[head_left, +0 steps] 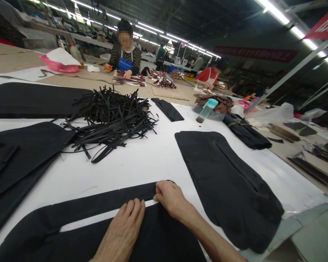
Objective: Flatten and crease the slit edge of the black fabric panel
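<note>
A large black leather-like panel [79,203] lies on the white tabletop in front of me, with a long narrow slot cut through it. White shows through the slot. My left hand [123,225] rests on the panel just below the slot, its fingers stretched out together and pointing at the gap. At the slot's right end, my right hand [171,198] has curled its fingers and pinches the panel by the strip above the gap. The tips of the right thumb and forefinger partly hide what they grip.
A tangled heap of black strips [114,112] lies beyond the panel. More black panels [224,174] are stacked to the right. A folded black piece [168,109] and a water bottle [207,110] are farther back. Two co-workers work across the table.
</note>
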`<state>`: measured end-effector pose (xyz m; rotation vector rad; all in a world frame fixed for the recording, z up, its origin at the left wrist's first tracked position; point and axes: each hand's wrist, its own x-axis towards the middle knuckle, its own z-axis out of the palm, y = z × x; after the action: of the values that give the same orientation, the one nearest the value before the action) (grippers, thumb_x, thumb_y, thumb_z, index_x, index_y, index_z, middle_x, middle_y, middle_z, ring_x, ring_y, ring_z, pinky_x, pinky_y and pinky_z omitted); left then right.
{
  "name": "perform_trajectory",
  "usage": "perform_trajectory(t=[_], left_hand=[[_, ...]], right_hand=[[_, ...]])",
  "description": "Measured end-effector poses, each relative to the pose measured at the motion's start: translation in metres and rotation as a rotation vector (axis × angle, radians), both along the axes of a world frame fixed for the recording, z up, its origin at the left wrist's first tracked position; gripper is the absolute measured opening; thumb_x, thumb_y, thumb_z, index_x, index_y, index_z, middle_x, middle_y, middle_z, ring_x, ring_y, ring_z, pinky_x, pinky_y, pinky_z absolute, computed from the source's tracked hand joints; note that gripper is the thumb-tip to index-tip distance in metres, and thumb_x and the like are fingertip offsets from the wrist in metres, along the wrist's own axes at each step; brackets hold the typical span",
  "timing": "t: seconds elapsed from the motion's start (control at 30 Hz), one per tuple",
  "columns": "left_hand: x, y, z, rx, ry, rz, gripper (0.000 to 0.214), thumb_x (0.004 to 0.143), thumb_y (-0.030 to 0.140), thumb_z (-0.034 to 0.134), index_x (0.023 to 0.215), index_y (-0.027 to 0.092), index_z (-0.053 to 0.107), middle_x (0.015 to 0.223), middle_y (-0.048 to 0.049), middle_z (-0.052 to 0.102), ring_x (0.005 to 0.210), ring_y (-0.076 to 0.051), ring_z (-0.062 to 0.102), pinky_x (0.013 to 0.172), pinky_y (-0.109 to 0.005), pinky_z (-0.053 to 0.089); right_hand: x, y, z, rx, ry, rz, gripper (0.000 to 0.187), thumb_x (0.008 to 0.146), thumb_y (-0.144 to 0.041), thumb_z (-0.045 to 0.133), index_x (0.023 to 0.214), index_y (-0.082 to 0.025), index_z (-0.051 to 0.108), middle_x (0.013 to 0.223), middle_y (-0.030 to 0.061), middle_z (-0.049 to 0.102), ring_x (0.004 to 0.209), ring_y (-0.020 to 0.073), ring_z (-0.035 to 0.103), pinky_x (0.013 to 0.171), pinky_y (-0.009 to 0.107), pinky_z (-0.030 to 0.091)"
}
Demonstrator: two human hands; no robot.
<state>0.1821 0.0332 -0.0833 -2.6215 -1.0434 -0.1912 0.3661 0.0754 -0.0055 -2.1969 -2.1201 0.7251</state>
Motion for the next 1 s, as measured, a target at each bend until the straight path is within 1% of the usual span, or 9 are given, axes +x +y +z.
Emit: perform_trajectory(t=[0.1, 0.23, 0.37, 0.43, 0.53, 0.63, 0.77, 0.9, 1.0], left_hand=[[0.005, 0.002, 0.003, -0.012, 0.034, 0.015, 0.050, 0.077, 0.009, 0.041, 0.126, 0.017, 0.049, 0.110, -0.0119, 0.057, 0.097, -0.027, 0.052, 0.081, -0.040, 0.046], [0.014, 0.007, 0.015, -0.095, 0.056, 0.056, 0.056, 0.075, 0.007, 0.042, 0.129, 0.024, 0.046, 0.106, -0.0099, 0.058, 0.091, -0.026, 0.052, 0.076, -0.039, 0.046], [0.020, 0.011, 0.025, -0.217, 0.025, 0.080, 0.059, 0.074, 0.011, 0.045, 0.131, 0.028, 0.044, 0.100, -0.0081, 0.058, 0.086, -0.027, 0.052, 0.070, -0.038, 0.046], [0.021, 0.012, 0.027, -0.240, 0.013, 0.084, 0.059, 0.075, 0.011, 0.045, 0.131, 0.030, 0.043, 0.099, -0.0079, 0.058, 0.086, -0.026, 0.052, 0.069, -0.038, 0.045], [0.022, 0.012, 0.027, -0.238, 0.008, 0.088, 0.058, 0.076, 0.011, 0.045, 0.131, 0.030, 0.043, 0.099, -0.0081, 0.058, 0.086, -0.026, 0.051, 0.069, -0.037, 0.044], [0.022, 0.012, 0.029, -0.233, 0.020, 0.093, 0.059, 0.076, 0.009, 0.047, 0.131, 0.029, 0.043, 0.098, -0.0082, 0.056, 0.086, -0.025, 0.051, 0.069, -0.036, 0.042], [0.026, 0.012, 0.037, -0.235, 0.037, 0.110, 0.060, 0.076, 0.004, 0.048, 0.130, 0.032, 0.044, 0.094, -0.0066, 0.055, 0.084, -0.023, 0.051, 0.068, -0.033, 0.040], [0.030, 0.013, 0.046, -0.226, 0.046, 0.124, 0.062, 0.076, 0.001, 0.046, 0.129, 0.033, 0.044, 0.092, -0.0058, 0.056, 0.083, -0.023, 0.053, 0.066, -0.033, 0.041], [0.024, 0.013, 0.043, -0.215, 0.042, 0.104, 0.060, 0.075, -0.003, 0.043, 0.127, 0.027, 0.047, 0.097, -0.0064, 0.058, 0.085, -0.023, 0.054, 0.068, -0.033, 0.044]], right_hand=[[0.001, 0.003, 0.001, -0.017, -0.007, -0.037, 0.009, 0.067, -0.019, 0.067, 0.063, -0.020, 0.059, 0.066, 0.0008, 0.063, 0.067, 0.0166, 0.055, 0.055, 0.025, 0.027], [0.005, 0.001, -0.002, -0.002, 0.009, -0.053, 0.008, 0.068, -0.021, 0.065, 0.064, -0.020, 0.059, 0.066, 0.0011, 0.063, 0.066, 0.0162, 0.055, 0.055, 0.025, 0.026], [0.011, -0.001, -0.004, 0.027, 0.049, -0.038, 0.008, 0.075, -0.021, 0.059, 0.067, -0.020, 0.058, 0.068, 0.0007, 0.062, 0.067, 0.0149, 0.053, 0.057, 0.025, 0.027], [0.016, -0.001, -0.003, 0.033, 0.081, -0.023, 0.009, 0.079, -0.021, 0.055, 0.071, -0.020, 0.058, 0.070, -0.0002, 0.062, 0.069, 0.0138, 0.053, 0.059, 0.024, 0.029], [0.022, -0.003, -0.002, 0.016, 0.137, 0.005, 0.009, 0.082, -0.023, 0.054, 0.074, -0.021, 0.058, 0.069, -0.0033, 0.061, 0.068, 0.0113, 0.052, 0.059, 0.021, 0.030], [0.022, -0.004, -0.003, 0.005, 0.146, -0.002, 0.006, 0.078, -0.025, 0.059, 0.074, -0.022, 0.057, 0.068, -0.0049, 0.059, 0.066, 0.0109, 0.051, 0.057, 0.021, 0.029], [0.015, -0.003, -0.007, 0.016, 0.085, -0.052, 0.006, 0.072, -0.022, 0.061, 0.070, -0.021, 0.055, 0.067, -0.0035, 0.057, 0.066, 0.0129, 0.049, 0.057, 0.024, 0.027], [0.010, 0.000, -0.005, 0.005, 0.033, -0.065, 0.009, 0.070, -0.023, 0.062, 0.067, -0.021, 0.054, 0.064, -0.0031, 0.056, 0.064, 0.0139, 0.049, 0.056, 0.025, 0.025], [0.009, 0.000, -0.001, -0.003, -0.005, -0.077, 0.010, 0.071, -0.024, 0.061, 0.066, -0.021, 0.053, 0.065, -0.0022, 0.057, 0.065, 0.0147, 0.050, 0.057, 0.026, 0.024]])
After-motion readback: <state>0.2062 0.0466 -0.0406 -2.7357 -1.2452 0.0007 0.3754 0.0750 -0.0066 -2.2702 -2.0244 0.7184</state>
